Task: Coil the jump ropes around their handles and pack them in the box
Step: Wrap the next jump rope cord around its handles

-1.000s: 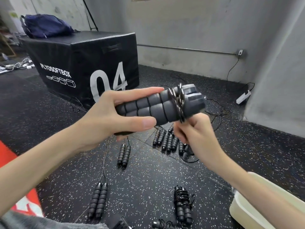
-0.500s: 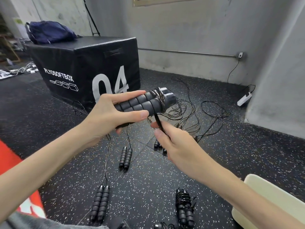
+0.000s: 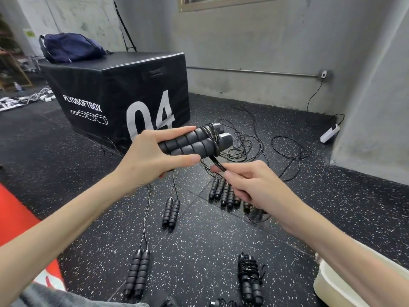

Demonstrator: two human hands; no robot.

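My left hand [image 3: 148, 158] grips a pair of black foam jump-rope handles [image 3: 194, 144] held side by side in mid-air, with several turns of thin black rope wound near their far ends. Just below them my right hand [image 3: 247, 182] pinches the loose rope [image 3: 218, 162] that leads off those turns. The cream box [image 3: 332, 286] shows only its corner at the lower right, partly behind my right forearm. One coiled rope bundle [image 3: 250, 278] lies on the floor near it.
More handle pairs lie on the speckled floor: one pair [image 3: 137, 273] near me, another [image 3: 170, 210] further out, several [image 3: 223, 192] under my right hand. Loose rope loops [image 3: 285, 151] spread toward the wall. A black plyo box [image 3: 124, 94] carries a blue bag [image 3: 68, 48]. Red mat [image 3: 15, 209] at left.
The handles have moved away from the camera and lower. My right hand came off the handle ends and now pulls the rope out below them.
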